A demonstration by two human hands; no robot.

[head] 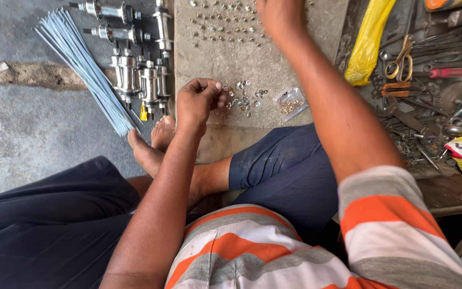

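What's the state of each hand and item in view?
left hand: curled shut, at the near pile
right hand: reaching out, over the far nuts, fingers cut off by the frame
near pile of small metal parts: loose, heaped
far nuts: spread in rows
spokes: bundled, lying flat
hubs: lying side by side
small plastic bag: lying flat, holding small brass parts

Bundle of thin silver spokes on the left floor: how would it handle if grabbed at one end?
The spoke bundle would likely sag and splay: the rods are long, thin and already fan out, with no tie visible. Bare metal probably lets single rods slip out of a loose grip. Pushed sideways on the concrete floor, round rods may roll and scatter.
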